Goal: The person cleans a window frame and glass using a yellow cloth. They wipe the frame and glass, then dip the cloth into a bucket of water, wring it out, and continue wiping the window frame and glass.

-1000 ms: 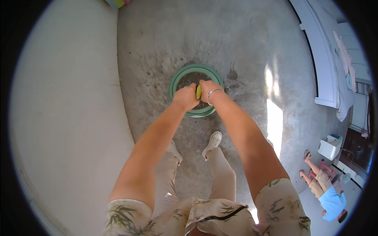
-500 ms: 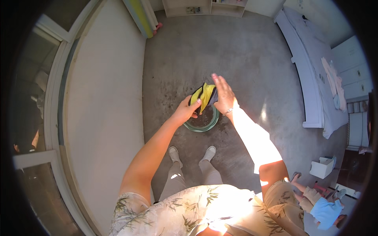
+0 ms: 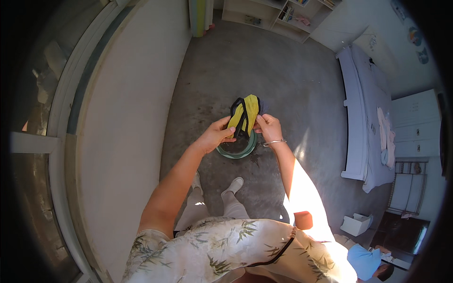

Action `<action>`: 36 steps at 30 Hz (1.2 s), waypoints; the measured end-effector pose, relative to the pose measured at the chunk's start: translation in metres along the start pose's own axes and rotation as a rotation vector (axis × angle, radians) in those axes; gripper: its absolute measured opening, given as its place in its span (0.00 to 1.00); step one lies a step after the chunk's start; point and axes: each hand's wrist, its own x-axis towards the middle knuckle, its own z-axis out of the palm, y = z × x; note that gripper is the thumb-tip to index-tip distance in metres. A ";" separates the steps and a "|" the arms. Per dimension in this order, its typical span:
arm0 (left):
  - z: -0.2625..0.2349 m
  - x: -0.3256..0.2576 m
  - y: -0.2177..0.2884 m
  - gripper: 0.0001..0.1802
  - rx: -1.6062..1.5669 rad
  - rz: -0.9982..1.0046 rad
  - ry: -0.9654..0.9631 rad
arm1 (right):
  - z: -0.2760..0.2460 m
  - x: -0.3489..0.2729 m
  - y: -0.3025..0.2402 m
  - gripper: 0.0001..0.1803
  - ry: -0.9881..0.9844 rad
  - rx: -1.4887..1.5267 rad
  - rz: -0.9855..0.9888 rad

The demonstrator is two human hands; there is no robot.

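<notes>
A yellow cloth with black edging (image 3: 252, 109) hangs between my hands, with a bit of dark grey showing along its right side. My left hand (image 3: 218, 135) pinches its left edge between thumb and fingers. On the other side, my right hand (image 3: 269, 127) has its fingers closed on the cloth's right edge; a silvery bracelet (image 3: 274, 142) circles that wrist. Below the cloth stands a round green basin (image 3: 237, 154) on the floor; the cloth and hands cover its far part, and dark contents show inside it.
The grey floor (image 3: 264, 61) has wet spots near the basin. A white wall panel (image 3: 127, 94) runs along the left. To the right stands a bed (image 3: 351, 118); shelves (image 3: 264, 19) stand at the back. A person in blue (image 3: 363, 262) and a white box (image 3: 355, 224) are at lower right.
My right hand, stretched out flat beside the cloth before, has closed on its right edge. The cloth is now spread more openly between both hands. The view has turned somewhat.
</notes>
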 end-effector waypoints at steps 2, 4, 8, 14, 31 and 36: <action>-0.035 -0.013 0.012 0.21 0.027 -0.032 -0.046 | 0.006 -0.011 -0.019 0.12 0.008 -0.091 -0.081; -0.070 -0.029 0.030 0.19 0.135 0.042 0.058 | 0.003 -0.019 -0.040 0.10 0.024 -0.030 -0.111; -0.114 -0.054 0.052 0.14 0.300 0.239 0.311 | 0.056 -0.049 -0.099 0.06 -0.153 0.327 -0.098; -0.143 -0.056 0.012 0.26 0.438 0.143 0.819 | 0.127 -0.048 -0.138 0.05 -0.193 0.010 -0.253; -0.033 -0.138 -0.018 0.50 -1.110 0.203 0.220 | 0.058 -0.156 -0.145 0.16 -0.845 -0.124 -0.389; -0.013 -0.166 0.012 0.43 -1.020 0.361 0.079 | 0.038 -0.152 -0.053 0.19 -0.510 -0.691 -0.240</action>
